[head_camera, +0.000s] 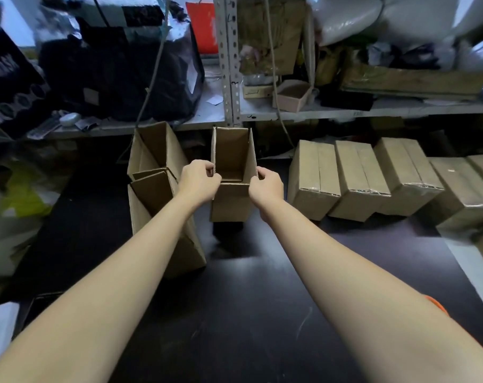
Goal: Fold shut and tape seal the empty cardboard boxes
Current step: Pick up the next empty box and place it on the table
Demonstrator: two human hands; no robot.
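Cardboard box (230,201) upright, mouth upward, squarely between left hand (200,181) and right hand (266,187), each pinching its nearer side rim.

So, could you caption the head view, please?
An open box gripped by left hand and right hand; taped boxes beside it.

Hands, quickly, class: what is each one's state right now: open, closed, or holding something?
Left hand: pinches the left flap of the open box.
Right hand: pinches the right flap of the same box.

Dark tabletop (235,313); cluttered metal shelving (230,64)
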